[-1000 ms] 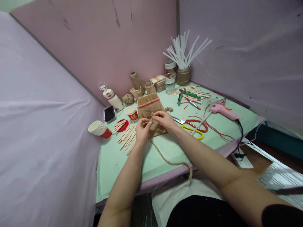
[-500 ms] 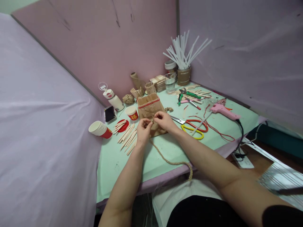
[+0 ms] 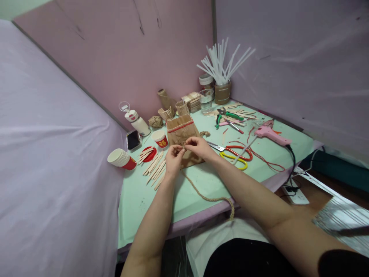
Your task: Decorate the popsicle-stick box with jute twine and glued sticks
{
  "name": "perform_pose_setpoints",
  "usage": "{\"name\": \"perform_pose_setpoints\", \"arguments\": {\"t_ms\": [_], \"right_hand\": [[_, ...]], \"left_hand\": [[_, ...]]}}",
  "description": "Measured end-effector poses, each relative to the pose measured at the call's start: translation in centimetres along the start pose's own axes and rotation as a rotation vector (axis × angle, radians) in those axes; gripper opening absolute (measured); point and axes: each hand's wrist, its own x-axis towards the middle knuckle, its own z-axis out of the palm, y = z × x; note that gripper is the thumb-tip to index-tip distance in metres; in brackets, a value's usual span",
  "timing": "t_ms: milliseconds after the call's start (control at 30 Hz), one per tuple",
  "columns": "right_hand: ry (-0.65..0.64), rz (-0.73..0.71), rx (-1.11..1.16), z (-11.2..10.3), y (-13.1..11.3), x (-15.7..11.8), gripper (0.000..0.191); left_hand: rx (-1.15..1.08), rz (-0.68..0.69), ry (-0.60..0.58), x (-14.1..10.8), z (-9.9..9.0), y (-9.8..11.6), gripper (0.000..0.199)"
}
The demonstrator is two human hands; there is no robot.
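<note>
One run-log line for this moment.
left hand: pinching braided cord | right hand: pinching cord close by | cord: trailing off near side of table | brown container: open-topped, beyond hands | scissors: right of container

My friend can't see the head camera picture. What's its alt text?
A person's left hand and right hand pinch a braided cord before a brown box on a green table. Scissors and a pink glue gun lie to the right, paper cups to the left.

Rope (image 3: 213,199): tan, braided, slack. Upper bit pinched btwn fingertips of L hand (image 3: 174,158) & R hand (image 3: 199,148); too small to tell detail. Rest runs from under L hand, curves R across tabletop (image 3: 147,209), tail hanging over near edge.
</note>
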Motion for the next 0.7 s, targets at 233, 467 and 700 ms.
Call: {"name": "perform_pose_setpoints", "arguments": {"t_ms": [233, 467, 700], "right_hand": [[0.042, 0.031, 0.031, -0.2, 0.1, 0.1, 0.018], [0.038, 0.040, -0.027, -0.1, 0.5, 0.2, 0.019], [0.280, 0.080, 0.004, 0.7, 1.6, 0.3, 0.022]], "left_hand": [[-0.012, -0.072, -0.096, 0.0, 0.1, -0.1, 0.021], [0.140, -0.047, -0.127, -0.1, -0.1, 0.6, 0.020], [0.144, -0.024, -0.199, -0.4, 0.1, 0.8, 0.018]]}}
